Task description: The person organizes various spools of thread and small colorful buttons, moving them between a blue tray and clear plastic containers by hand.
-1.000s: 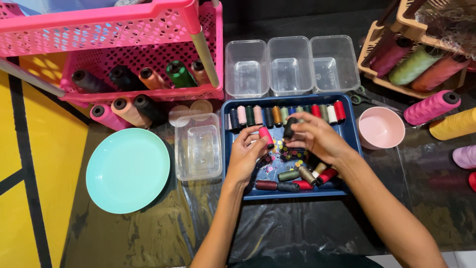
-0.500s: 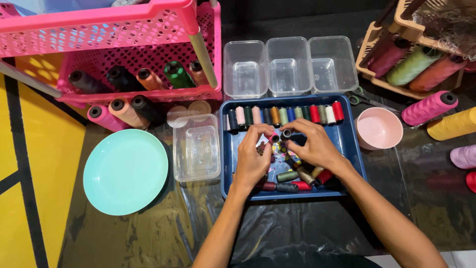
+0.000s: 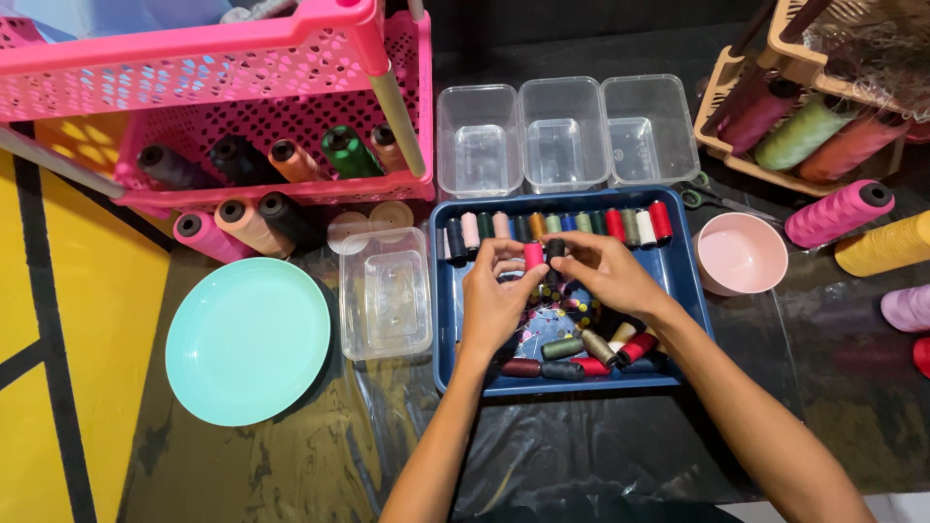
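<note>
A dark blue tray (image 3: 690, 291) holds a row of small thread spools (image 3: 581, 223) along its far edge and several loose spools (image 3: 581, 351) near its front. My left hand (image 3: 496, 300) is over the tray middle, fingers pinching a pink spool (image 3: 534, 256). My right hand (image 3: 603, 271) sits just to its right, fingertips on a black spool (image 3: 555, 250). Both spools are held just in front of the row.
Three clear tubs (image 3: 565, 131) stand behind the tray, a fourth clear tub (image 3: 386, 292) to its left, then a mint plate (image 3: 247, 341). A pink bowl (image 3: 741, 254) and scissors (image 3: 712, 199) lie right. Pink crates (image 3: 242, 116) and a tan rack (image 3: 804, 126) hold large thread cones.
Both hands rose from the loose spools in the tray middle toward the row at the far edge, each now pinching a spool.
</note>
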